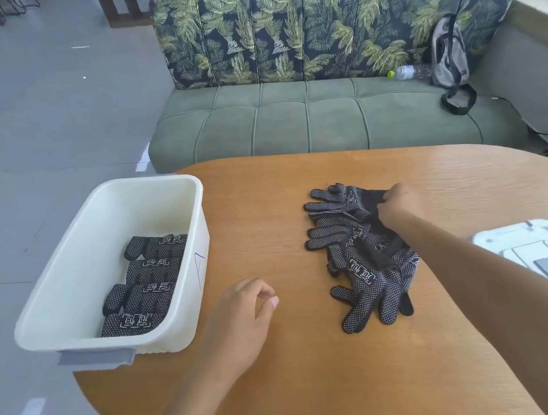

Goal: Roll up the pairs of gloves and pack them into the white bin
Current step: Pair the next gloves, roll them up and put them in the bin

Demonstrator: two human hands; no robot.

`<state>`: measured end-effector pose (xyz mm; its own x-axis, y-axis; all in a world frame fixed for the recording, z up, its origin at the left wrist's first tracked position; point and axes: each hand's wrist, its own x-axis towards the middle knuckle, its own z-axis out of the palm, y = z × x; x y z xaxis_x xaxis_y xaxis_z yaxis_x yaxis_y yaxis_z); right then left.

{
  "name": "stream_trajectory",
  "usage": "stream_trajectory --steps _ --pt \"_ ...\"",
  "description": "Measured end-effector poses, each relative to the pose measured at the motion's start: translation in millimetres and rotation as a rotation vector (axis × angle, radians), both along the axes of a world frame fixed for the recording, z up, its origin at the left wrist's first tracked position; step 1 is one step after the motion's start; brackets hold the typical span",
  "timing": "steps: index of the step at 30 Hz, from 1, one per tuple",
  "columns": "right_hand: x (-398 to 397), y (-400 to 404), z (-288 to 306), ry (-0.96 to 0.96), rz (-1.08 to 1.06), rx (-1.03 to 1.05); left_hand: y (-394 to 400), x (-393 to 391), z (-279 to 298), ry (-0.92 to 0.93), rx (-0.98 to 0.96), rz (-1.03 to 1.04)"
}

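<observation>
A heap of black gloves with white dots [362, 251] lies on the wooden table [320, 374], right of centre. My right hand [400, 204] reaches over the heap and pinches the cuff of the farthest glove [340, 199]. My left hand [244, 314] hovers low over the table between the heap and the white bin [68, 287], fingers loosely curled, holding nothing. The bin stands at the table's left edge. Several rolled glove pairs [147, 285] lie along its right side.
A white bin lid [544, 253] lies at the table's right edge, partly under my right arm. Beyond the table stands a green sofa [306, 117] with a water bottle [408, 72] and a grey backpack [448, 51]. Grey floor lies to the left.
</observation>
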<state>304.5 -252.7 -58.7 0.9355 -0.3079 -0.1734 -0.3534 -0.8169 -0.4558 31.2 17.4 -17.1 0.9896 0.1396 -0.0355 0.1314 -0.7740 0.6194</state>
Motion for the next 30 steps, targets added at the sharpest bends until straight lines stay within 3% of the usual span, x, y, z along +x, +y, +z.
stream_trajectory --steps 7,14,18,24,26,30 --pt "-3 13 32 -0.24 0.115 0.011 1 -4 4 -0.022 -0.011 -0.013" --pt "-46 70 95 -0.577 0.447 0.101 2 0 15 -0.113 -0.059 0.033" --pt "-111 102 85 -0.771 0.727 -0.067 7 -4 19 -0.138 -0.072 0.106" --pt "-224 111 7 -0.669 1.166 -0.143 20 -17 9 -0.156 0.016 0.189" --pt "-234 102 -5 -0.643 1.162 -0.13 22 -21 2 -0.123 -0.007 0.194" --pt "-203 73 1 -0.64 0.924 -0.188 20 -25 -15 -0.072 -0.047 0.158"
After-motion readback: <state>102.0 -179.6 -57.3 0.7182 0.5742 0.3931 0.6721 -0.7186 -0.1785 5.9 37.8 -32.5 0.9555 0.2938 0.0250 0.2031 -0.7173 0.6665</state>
